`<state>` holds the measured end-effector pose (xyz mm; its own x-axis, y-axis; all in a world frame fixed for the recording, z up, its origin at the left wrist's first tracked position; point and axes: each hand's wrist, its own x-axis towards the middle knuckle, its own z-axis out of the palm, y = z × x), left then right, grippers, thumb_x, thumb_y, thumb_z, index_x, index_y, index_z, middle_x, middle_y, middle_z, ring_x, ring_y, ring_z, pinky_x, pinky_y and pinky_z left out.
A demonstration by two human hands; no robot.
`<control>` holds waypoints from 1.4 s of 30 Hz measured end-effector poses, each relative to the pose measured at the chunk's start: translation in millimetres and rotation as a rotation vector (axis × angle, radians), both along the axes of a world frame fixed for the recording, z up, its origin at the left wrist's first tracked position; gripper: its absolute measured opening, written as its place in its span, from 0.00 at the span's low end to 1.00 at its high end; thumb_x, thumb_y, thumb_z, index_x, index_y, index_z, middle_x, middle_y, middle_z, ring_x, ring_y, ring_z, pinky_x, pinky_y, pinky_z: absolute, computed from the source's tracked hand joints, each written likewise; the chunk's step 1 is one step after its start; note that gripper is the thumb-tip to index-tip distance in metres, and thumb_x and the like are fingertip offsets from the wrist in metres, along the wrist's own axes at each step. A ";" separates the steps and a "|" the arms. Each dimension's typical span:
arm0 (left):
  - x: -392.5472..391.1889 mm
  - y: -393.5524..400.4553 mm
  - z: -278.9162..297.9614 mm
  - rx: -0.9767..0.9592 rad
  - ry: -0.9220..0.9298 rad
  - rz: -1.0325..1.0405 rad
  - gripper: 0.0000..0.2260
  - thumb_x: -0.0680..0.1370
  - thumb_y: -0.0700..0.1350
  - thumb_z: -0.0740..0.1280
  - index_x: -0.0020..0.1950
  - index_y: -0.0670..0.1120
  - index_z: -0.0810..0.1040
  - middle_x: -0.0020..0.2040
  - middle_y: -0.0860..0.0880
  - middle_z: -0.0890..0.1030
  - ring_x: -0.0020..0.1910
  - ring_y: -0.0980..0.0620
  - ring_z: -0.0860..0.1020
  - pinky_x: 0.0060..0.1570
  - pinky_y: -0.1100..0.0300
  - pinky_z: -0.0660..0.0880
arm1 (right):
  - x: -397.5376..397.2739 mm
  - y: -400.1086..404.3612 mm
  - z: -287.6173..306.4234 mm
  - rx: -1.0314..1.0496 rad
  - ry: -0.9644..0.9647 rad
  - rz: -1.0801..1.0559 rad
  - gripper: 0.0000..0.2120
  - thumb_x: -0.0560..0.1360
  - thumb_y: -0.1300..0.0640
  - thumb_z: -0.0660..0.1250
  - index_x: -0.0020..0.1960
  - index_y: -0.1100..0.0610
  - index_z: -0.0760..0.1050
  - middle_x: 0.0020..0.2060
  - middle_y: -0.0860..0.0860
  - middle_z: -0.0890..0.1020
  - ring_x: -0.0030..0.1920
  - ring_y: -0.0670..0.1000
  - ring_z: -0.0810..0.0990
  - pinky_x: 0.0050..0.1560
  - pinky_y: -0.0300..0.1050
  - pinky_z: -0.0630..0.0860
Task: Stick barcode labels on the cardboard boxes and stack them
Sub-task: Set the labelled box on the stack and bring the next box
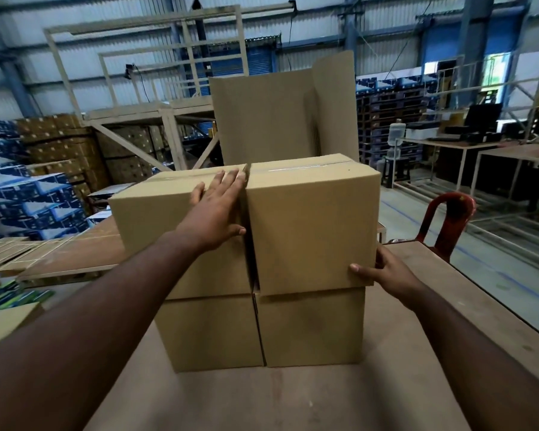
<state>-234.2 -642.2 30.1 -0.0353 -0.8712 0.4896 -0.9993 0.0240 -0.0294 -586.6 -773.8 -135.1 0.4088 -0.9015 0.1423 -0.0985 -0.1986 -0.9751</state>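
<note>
Nearest me, the brown table (293, 399) fills the lower frame, carrying four cardboard boxes (305, 331) in two tiers. My left hand (213, 213) lies spread across the upper-left box (156, 213); my right hand (386, 269) grips the upper-right box (308, 228) at its lower corner. Warehouse racking stands behind.

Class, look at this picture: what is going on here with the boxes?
A person is stacking sealed cardboard boxes two high on a table. The left hand lies flat over the upper left box, and the right hand holds the lower corner of the upper right box, which sits slightly askew on the bottom boxes. No barcode labels show.
</note>
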 end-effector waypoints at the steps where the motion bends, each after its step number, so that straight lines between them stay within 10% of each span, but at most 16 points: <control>1: 0.3 -1.7 -2.0 -0.022 0.004 0.001 0.50 0.75 0.51 0.76 0.85 0.53 0.44 0.85 0.54 0.44 0.83 0.54 0.39 0.79 0.46 0.37 | 2.2 -1.4 -0.6 -0.009 0.018 0.001 0.41 0.72 0.51 0.79 0.80 0.49 0.64 0.67 0.47 0.79 0.63 0.46 0.79 0.54 0.42 0.80; 7: -0.5 -4.0 0.5 -0.014 0.070 -0.039 0.49 0.75 0.52 0.76 0.84 0.54 0.46 0.84 0.50 0.54 0.83 0.52 0.48 0.80 0.46 0.40 | 15.2 -5.6 -16.9 -0.096 0.003 -0.067 0.41 0.67 0.37 0.81 0.75 0.48 0.70 0.67 0.45 0.82 0.66 0.50 0.81 0.68 0.58 0.79; 14: -5.4 -11.9 4.1 -0.163 0.121 -0.031 0.27 0.80 0.50 0.70 0.78 0.53 0.68 0.76 0.50 0.72 0.76 0.50 0.68 0.78 0.42 0.56 | 37.5 8.8 -28.5 -0.198 -0.017 -0.208 0.31 0.77 0.47 0.75 0.77 0.48 0.68 0.67 0.46 0.81 0.65 0.48 0.81 0.68 0.57 0.78; 25: -33.4 41.4 -39.4 -0.219 0.225 -0.143 0.31 0.81 0.47 0.68 0.82 0.49 0.60 0.83 0.49 0.58 0.83 0.51 0.50 0.82 0.44 0.44 | 53.5 100.1 -25.0 -0.360 0.112 -0.573 0.42 0.78 0.49 0.74 0.84 0.48 0.54 0.81 0.50 0.64 0.80 0.52 0.64 0.77 0.50 0.64; 33: -68.6 198.4 -157.7 -0.050 0.458 -0.323 0.23 0.81 0.48 0.68 0.76 0.51 0.72 0.77 0.54 0.71 0.80 0.57 0.62 0.79 0.44 0.58 | 81.3 287.0 -33.3 -0.301 -0.247 -0.336 0.30 0.78 0.55 0.70 0.78 0.49 0.66 0.71 0.42 0.77 0.71 0.46 0.76 0.72 0.48 0.73; 42: -11.1 358.4 -220.1 -0.086 0.690 -0.109 0.16 0.81 0.47 0.69 0.69 0.49 0.79 0.71 0.54 0.78 0.73 0.57 0.72 0.71 0.42 0.70 | 167.0 405.7 -41.9 -0.193 -0.157 0.013 0.25 0.77 0.54 0.69 0.73 0.49 0.71 0.65 0.44 0.82 0.64 0.50 0.81 0.69 0.59 0.76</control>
